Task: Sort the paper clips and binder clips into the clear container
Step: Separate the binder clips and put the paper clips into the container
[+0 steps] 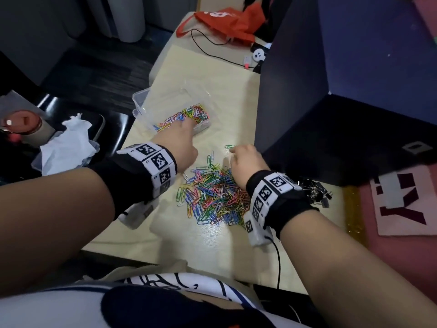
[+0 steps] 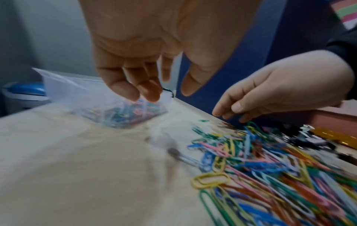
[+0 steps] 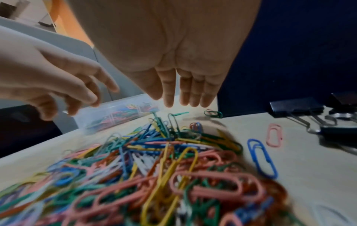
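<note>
We can read no word or number for certain. The wristbands (image 1: 155,162) above each hand carry square black-and-white coded markers with tiny characters too small to read. To the right of the right hand (image 1: 246,162), a pink mat (image 1: 402,209) shows large dark red letter shapes, cut off and illegible.

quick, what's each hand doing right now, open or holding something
Left hand: open, fingers loose over the clear container, holding nothing.
Right hand: open, fingers straight above the paper clips.
</note>
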